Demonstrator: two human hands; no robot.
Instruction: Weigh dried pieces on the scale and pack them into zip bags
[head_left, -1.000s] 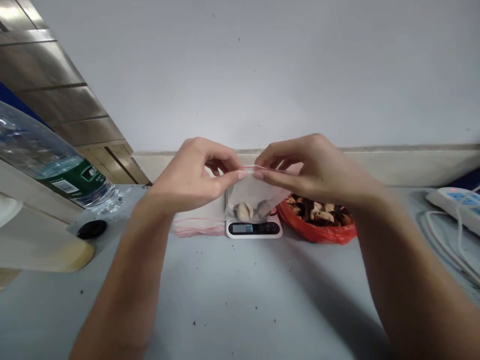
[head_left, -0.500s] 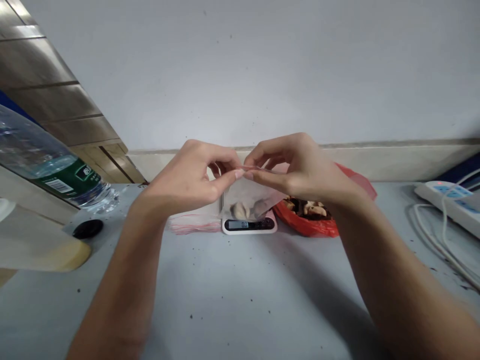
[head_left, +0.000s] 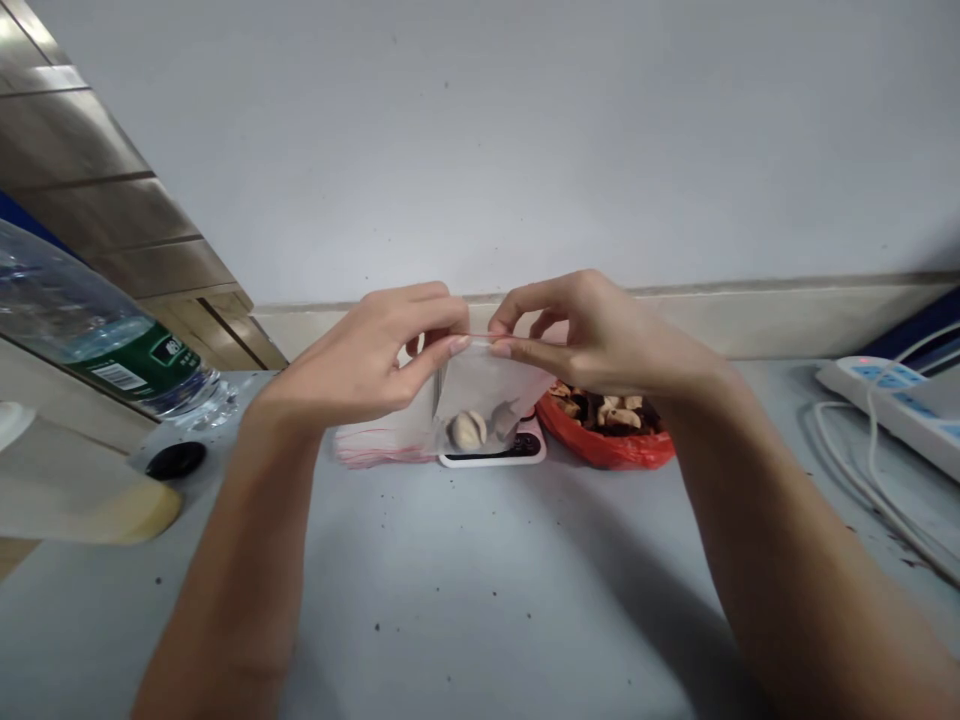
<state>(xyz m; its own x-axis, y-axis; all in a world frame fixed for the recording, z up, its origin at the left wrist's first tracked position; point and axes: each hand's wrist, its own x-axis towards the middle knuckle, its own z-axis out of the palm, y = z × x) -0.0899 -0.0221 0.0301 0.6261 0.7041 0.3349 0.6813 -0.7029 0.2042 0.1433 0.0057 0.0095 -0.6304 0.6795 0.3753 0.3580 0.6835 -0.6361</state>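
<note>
A small clear zip bag [head_left: 484,395] with a red seal strip hangs between my two hands above the table. Two pale nuts [head_left: 468,429] lie at its bottom. My left hand [head_left: 367,355] pinches the bag's top edge at the left, thumb against forefinger. My right hand [head_left: 600,335] pinches the same edge just to the right. Behind the bag sits a small white digital scale [head_left: 517,455], its display hidden by the bag.
A red plastic bag of mixed nuts [head_left: 607,425] lies right of the scale. A stack of unused zip bags [head_left: 382,447] lies to its left. A water bottle [head_left: 97,335] and black cap [head_left: 175,459] are at far left. A power strip [head_left: 896,400] with cables sits at right.
Both hands have shifted slightly left with the bag, which now hangs lower and covers the scale's display. My fingertips stay pinched on the seal.
</note>
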